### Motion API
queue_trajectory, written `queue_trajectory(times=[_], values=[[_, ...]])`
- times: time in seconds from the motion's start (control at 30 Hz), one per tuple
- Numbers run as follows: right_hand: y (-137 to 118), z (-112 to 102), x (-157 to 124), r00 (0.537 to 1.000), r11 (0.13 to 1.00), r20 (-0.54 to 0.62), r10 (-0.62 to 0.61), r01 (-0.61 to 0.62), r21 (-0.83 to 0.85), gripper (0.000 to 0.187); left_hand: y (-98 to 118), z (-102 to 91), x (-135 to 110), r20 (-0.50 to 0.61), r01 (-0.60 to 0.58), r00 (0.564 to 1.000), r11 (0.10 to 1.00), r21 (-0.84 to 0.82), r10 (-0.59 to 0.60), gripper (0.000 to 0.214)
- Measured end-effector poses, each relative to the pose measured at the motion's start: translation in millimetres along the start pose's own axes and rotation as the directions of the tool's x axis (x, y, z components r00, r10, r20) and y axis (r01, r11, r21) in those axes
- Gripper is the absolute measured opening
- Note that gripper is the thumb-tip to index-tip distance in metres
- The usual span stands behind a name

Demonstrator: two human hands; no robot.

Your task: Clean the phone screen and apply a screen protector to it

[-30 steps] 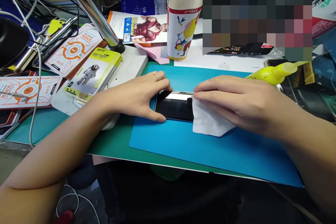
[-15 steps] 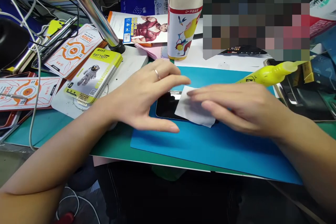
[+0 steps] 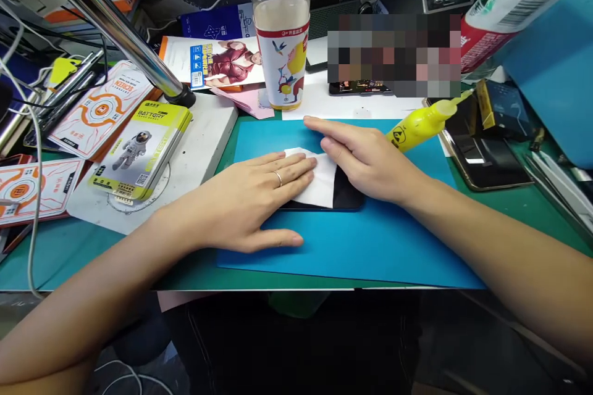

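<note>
A black phone (image 3: pixel 345 196) lies flat on the blue mat (image 3: pixel 370 241), mostly covered by a white wipe (image 3: pixel 317 182) and both hands. My left hand (image 3: pixel 252 200), with a ring on one finger, lies flat with fingers stretched over the wipe's left part. My right hand (image 3: pixel 364 157) rests on the phone's right side, its fingers extended leftward onto the wipe's upper edge. Only the phone's lower right corner shows.
A yellow squeeze bottle (image 3: pixel 419 123) lies behind my right hand. A drink bottle (image 3: pixel 282 43) stands at the back. Battery and screen boxes (image 3: pixel 139 145) lie left beside a metal lamp arm (image 3: pixel 130 37). Another phone (image 3: pixel 486 154) rests at the right.
My left hand came down from hovering and now lies flat on the wipe. The wipe and my right hand shifted left over the phone. The camera view tilted and moved.
</note>
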State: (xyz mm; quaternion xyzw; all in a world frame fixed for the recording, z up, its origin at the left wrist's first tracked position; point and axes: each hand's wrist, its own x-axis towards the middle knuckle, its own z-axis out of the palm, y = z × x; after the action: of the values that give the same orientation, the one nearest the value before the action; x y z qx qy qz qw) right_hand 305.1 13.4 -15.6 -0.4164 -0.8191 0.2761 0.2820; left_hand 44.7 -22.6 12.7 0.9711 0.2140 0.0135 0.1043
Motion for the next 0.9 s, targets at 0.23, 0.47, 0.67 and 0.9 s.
queue_trajectory(times=[0.23, 0.47, 0.67, 0.9], values=[[10.3, 5.5, 5.7, 0.984, 0.852, -0.032, 0.177, -0.136, 0.505, 0.073, 21.8, 5.4, 10.3, 0.009, -0.026, 1.000, 1.000, -0.014, 0.027, 0.085], [13.5, 6.3, 6.2, 0.991, 0.957, -0.091, 0.095, -0.066, 0.282, 0.055, 20.5, 8.5, 13.8, 0.020, 0.019, 1.000, 1.000, 0.003, -0.019, 0.089], [13.4, 5.6, 4.1, 0.998, 0.997, -0.044, 0.034, -0.031, 0.068, 0.042, 17.6, 6.6, 10.7, -0.012, -0.052, 0.999, 0.998, -0.044, 0.051, 0.079], [17.8, 1.5, 5.3, 0.997, 0.996, 0.057, 0.049, -0.045, -0.079, 0.040, 13.8, 5.6, 4.8, -0.024, 0.048, 0.999, 0.999, 0.017, -0.047, 0.077]])
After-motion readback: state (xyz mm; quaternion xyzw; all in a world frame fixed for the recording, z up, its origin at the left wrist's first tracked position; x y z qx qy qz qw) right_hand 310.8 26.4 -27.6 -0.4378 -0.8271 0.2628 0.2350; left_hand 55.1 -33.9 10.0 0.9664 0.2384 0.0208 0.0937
